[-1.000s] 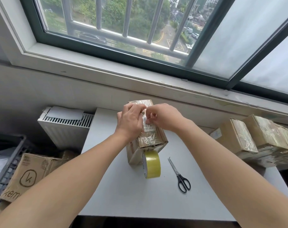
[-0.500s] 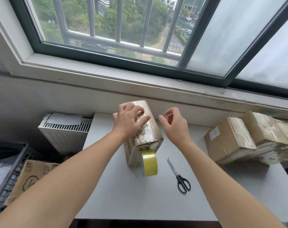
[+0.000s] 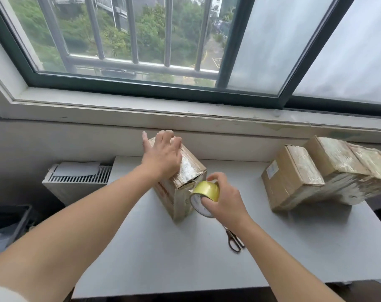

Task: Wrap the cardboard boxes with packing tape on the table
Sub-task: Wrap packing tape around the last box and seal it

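table [image 3: 141,253]: pale top under the window, bearing everything below.
pile [image 3: 329,171]: boxes already glossy with tape, at the table's far right, well apart from the work.
box [image 3: 190,168]: the one in hand, mid-table, lying with its long axis running away from the person toward the wall and a little leftward; its top shines with tape, its near end face looks toward the camera.
left hand [image 3: 163,155]: on the far half of the box top, fingers straight and spread, pressing down to steady it.
right hand [image 3: 226,201]: at the near end of the box, fingers and thumb curled round the roll.
tape [image 3: 207,189]: yellow roll, held on edge against or just beside the box's near upper corner (whether a strip already joins it to the cardboard cannot be told).
scissors [image 3: 235,243]: flat on the table, just behind the right wrist, partly hidden.
note: the roll sits at the near end, so the box stretches away from the right fingers; the likely next pull runs along that axis toward the left hand, which would have to lift to let the strip pass.
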A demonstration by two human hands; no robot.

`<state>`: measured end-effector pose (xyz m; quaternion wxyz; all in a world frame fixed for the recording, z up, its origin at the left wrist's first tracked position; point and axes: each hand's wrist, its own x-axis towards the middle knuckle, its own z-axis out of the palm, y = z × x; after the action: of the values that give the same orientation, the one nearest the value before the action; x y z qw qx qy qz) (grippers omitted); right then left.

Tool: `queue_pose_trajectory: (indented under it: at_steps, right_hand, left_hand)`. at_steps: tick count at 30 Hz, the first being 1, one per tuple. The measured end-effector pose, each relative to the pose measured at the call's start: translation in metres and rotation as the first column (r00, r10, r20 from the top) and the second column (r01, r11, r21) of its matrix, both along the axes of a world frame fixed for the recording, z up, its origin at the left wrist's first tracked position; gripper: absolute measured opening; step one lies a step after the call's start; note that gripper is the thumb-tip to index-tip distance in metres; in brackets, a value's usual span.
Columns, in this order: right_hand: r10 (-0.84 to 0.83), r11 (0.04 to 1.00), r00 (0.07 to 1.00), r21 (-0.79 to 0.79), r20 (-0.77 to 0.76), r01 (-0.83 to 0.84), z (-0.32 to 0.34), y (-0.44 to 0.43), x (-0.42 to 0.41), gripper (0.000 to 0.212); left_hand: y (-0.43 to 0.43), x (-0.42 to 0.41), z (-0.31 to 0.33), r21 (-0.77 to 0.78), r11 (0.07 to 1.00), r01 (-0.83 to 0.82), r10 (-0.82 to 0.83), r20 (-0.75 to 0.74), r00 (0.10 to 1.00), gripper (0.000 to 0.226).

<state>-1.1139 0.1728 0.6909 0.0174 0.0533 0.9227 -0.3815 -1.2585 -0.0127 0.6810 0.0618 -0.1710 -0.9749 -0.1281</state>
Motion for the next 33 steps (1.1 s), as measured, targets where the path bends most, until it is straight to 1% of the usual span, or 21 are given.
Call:
queue_pose_trajectory:
  at_steps: [1,2,3,4,5,6,8,9,10,12,15,17,19,20,21,22,23,24,27,28,33]
  right_hand:
    - [0.042,0.999,0.999,0.010,-0.032,-0.042,0.007,0.005,-0.003,0.042]
    - [0.074,0.997,0.996,0.019,-0.057,-0.073,0.013,0.009,-0.006,0.041]
    - [0.101,0.995,0.991,0.030,-0.083,-0.099,0.018,0.013,-0.008,0.040]
    - [0.124,0.992,0.987,0.044,-0.105,-0.120,0.021,0.017,-0.011,0.038]
    - [0.145,0.989,0.982,0.058,-0.121,-0.138,0.024,0.022,-0.015,0.036]
    - [0.159,0.986,0.978,0.066,-0.133,-0.152,0.028,0.027,-0.018,0.034]
    - [0.186,0.981,0.972,0.086,-0.146,-0.175,0.036,0.035,-0.025,0.033]
    - [0.217,0.974,0.965,0.102,-0.147,-0.203,0.041,0.038,-0.028,0.033]
    - [0.260,0.962,0.954,0.125,-0.150,-0.242,0.048,0.041,-0.031,0.031]
    - [0.333,0.936,0.928,0.179,-0.167,-0.304,0.068,0.048,-0.037,0.029]
    - [0.411,0.903,0.896,0.207,-0.169,-0.376,0.112,0.056,-0.052,0.029]
    - [0.518,0.833,0.842,0.311,-0.150,-0.457,0.141,0.052,-0.064,0.032]
    - [0.564,0.789,0.812,0.388,-0.152,-0.476,0.166,0.041,-0.078,0.036]
    - [0.568,0.785,0.809,0.390,-0.147,-0.481,0.174,0.037,-0.086,0.037]
    - [0.571,0.781,0.811,0.392,-0.131,-0.486,0.179,0.032,-0.093,0.038]
    - [0.578,0.769,0.809,0.404,-0.107,-0.496,0.183,0.027,-0.100,0.039]
    - [0.590,0.746,0.804,0.430,-0.073,-0.508,0.184,0.022,-0.107,0.039]
    - [0.605,0.715,0.796,0.460,-0.029,-0.527,0.183,0.016,-0.113,0.040]
    - [0.644,0.580,0.755,0.564,0.124,-0.588,0.178,-0.012,-0.125,0.041]
    - [0.644,0.542,0.746,0.585,0.171,-0.603,0.176,-0.021,-0.129,0.041]
    - [0.620,0.424,0.710,0.619,0.334,-0.662,0.173,-0.057,-0.145,0.040]
  left_hand:
    - [-0.006,-0.002,0.000,0.000,0.985,0.174,-0.174,-0.031,0.984,0.037]
    - [-0.012,-0.003,0.002,0.000,0.933,0.359,-0.359,-0.026,0.933,0.041]
    - [-0.017,-0.002,0.005,0.010,0.871,0.492,-0.492,0.038,0.870,0.044]
    - [-0.022,-0.001,0.010,0.004,0.831,0.556,-0.552,0.124,0.824,0.046]
    - [-0.024,0.001,0.016,-0.030,0.819,0.574,-0.557,0.203,0.805,0.058]
    - [-0.026,0.003,0.022,-0.092,0.812,0.576,-0.537,0.267,0.800,0.080]
    - [-0.024,0.011,0.027,-0.257,0.779,0.572,-0.484,0.333,0.809,0.121]
    - [-0.021,0.016,0.026,-0.308,0.774,0.554,-0.455,0.338,0.824,0.132]
    - [-0.017,0.021,0.023,-0.330,0.791,0.515,-0.421,0.317,0.850,0.137]
    - [-0.011,0.028,0.016,-0.318,0.858,0.404,-0.341,0.234,0.910,0.131]
    - [-0.007,0.029,0.013,-0.249,0.901,0.356,-0.310,0.204,0.929,0.125]
    - [-0.006,0.031,0.012,-0.154,0.925,0.348,-0.319,0.185,0.930,0.124]
    - [-0.007,0.035,0.009,0.114,0.953,0.280,-0.294,0.131,0.947,0.119]
    - [-0.008,0.038,0.006,0.321,0.918,0.233,-0.286,0.127,0.950,0.115]
    - [-0.010,0.040,0.001,0.523,0.832,0.186,-0.294,0.131,0.947,0.111]
    - [-0.012,0.042,-0.006,0.664,0.733,0.148,-0.309,0.131,0.942,0.107]
    - [-0.015,0.043,-0.013,0.733,0.669,0.124,-0.315,0.128,0.941,0.106]
    - [-0.016,0.043,-0.020,0.746,0.656,0.116,-0.311,0.127,0.942,0.105]
    - [-0.022,0.037,-0.049,0.655,0.742,0.142,-0.269,0.097,0.958,0.109]
    - [-0.024,0.036,-0.060,0.656,0.744,0.130,-0.266,0.111,0.958,0.111]
    - [-0.038,0.023,-0.085,0.753,0.656,0.046,-0.287,0.192,0.939,0.111]
